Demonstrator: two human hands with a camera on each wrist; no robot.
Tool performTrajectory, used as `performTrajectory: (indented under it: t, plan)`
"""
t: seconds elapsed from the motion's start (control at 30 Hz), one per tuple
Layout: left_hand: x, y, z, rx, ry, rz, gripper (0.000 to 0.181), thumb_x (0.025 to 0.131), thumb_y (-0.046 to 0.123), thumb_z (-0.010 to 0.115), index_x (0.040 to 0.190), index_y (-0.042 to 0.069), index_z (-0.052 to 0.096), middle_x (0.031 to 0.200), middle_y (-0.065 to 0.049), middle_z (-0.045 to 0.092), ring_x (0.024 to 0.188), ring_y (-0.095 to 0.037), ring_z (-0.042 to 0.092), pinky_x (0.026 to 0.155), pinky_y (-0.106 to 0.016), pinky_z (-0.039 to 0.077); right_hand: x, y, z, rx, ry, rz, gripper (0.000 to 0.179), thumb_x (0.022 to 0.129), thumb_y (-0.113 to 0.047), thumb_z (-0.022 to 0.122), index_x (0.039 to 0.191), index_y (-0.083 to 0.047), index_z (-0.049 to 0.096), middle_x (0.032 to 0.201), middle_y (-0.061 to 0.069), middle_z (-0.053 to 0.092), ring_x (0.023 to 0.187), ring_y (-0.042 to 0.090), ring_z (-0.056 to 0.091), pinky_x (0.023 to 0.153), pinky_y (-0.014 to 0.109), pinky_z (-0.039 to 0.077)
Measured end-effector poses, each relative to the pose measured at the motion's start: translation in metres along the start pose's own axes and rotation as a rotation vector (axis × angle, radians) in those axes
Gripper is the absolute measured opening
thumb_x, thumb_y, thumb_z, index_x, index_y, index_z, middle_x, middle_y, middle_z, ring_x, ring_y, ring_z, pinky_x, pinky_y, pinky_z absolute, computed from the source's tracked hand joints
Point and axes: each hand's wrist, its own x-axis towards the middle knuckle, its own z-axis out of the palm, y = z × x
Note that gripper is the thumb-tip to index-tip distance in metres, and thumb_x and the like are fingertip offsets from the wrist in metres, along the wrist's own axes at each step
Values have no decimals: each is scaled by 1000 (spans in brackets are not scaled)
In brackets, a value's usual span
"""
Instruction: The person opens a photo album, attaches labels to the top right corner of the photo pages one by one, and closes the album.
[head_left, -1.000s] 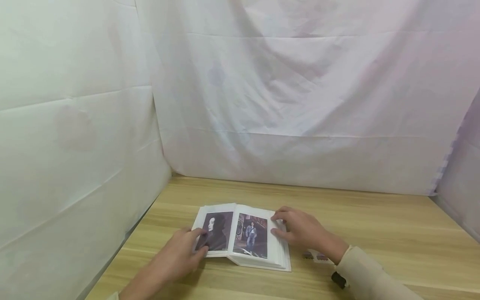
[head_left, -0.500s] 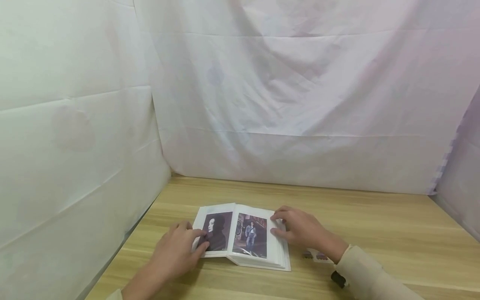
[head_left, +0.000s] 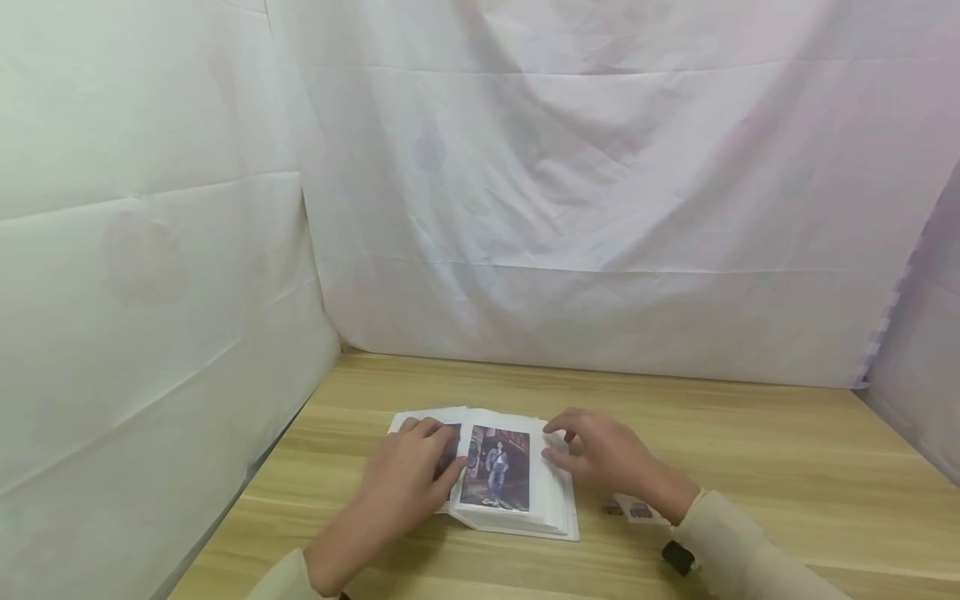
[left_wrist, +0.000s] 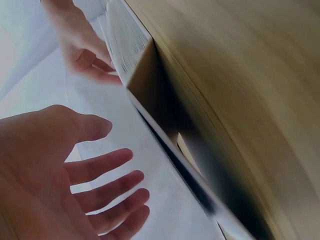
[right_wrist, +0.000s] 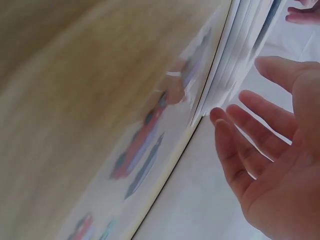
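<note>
Album (head_left: 517,528) lies open, photographs (head_left: 495,469) showing on both pages (head_left: 537,487).

Head cam looks forward and down from up high and well back, so it gets the left hand (head_left: 405,471), right hand (head_left: 611,454), photo album (head_left: 495,471), surface (head_left: 757,467) and white cloth (head_left: 585,183) in one go. Both wrist cams are way closer, low and rolled sideways: the left one aims along the album's near edge, the right one at its right side. All three share the album and both hands.
</note>
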Motion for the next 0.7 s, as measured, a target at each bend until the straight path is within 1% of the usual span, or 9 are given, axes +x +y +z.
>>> performTrajectory:
  t: [0.07, 0.13, 0.2, 0.3, 0.4, 0.53, 0.6, 0.7]
  plan:
    - [5, 6, 4, -23, 14, 39, 22, 92, 28, 85, 108, 14, 78, 109, -3, 80, 99, -25, 73, 82, -41, 64, -3, 3, -2, 7, 25, 1, 30, 98, -37, 80, 122, -20, 79, 123, -2, 78, 97, 13, 73, 74, 24, 57]
    - [9, 12, 9, -42, 36, 91, 22, 92, 25, 85, 109, 13, 79, 109, -3, 81, 98, -24, 74, 82, -40, 64, -7, 6, -5, 9, 43, -4, 28, 98, -36, 80, 121, -20, 79, 121, -3, 79, 96, 13, 73, 74, 24, 57]
    - [12, 17, 14, -58, 36, 129, 22, 93, 24, 84, 111, 12, 79, 108, -3, 81, 97, -24, 74, 81, -39, 65, -13, 9, -8, 5, 55, 2, 27, 98, -36, 80, 120, -21, 80, 121, -5, 79, 97, 13, 73, 75, 26, 58]
    - [18, 26, 23, -85, 9, 176, 23, 96, 24, 82, 114, 10, 79, 108, -4, 81, 97, -24, 74, 82, -38, 65, -24, 14, -15, -2, 66, 28, 25, 99, -34, 80, 120, -21, 79, 123, -6, 78, 100, 14, 73, 76, 28, 58]
    - [24, 37, 31, -87, -33, 197, 20, 98, 27, 79, 110, 12, 78, 105, -2, 79, 97, -22, 73, 80, -37, 63, -35, 19, -22, -19, 70, 52, 24, 99, -32, 80, 121, -22, 79, 126, -6, 77, 101, 13, 73, 76, 29, 58]
    - [32, 54, 43, -109, -54, 240, 15, 98, 26, 78, 106, 14, 77, 102, 1, 78, 96, -19, 72, 80, -34, 62, -49, 27, -31, -47, 67, 86, 23, 99, -34, 80, 119, -22, 79, 123, -7, 78, 99, 12, 72, 75, 30, 58]
    - [36, 63, 47, -125, -70, 262, 15, 98, 26, 78, 107, 14, 78, 103, 2, 78, 97, -18, 73, 81, -33, 63, -56, 31, -35, -49, 65, 93, 23, 99, -35, 80, 118, -21, 80, 120, -7, 78, 98, 12, 73, 75, 30, 59]
    - [42, 77, 53, -116, -110, 298, 18, 99, 27, 78, 112, 15, 78, 106, 3, 79, 99, -16, 74, 82, -29, 63, -66, 37, -41, -52, 61, 98, 23, 98, -35, 81, 116, -21, 80, 118, -7, 79, 97, 13, 73, 74, 29, 59]
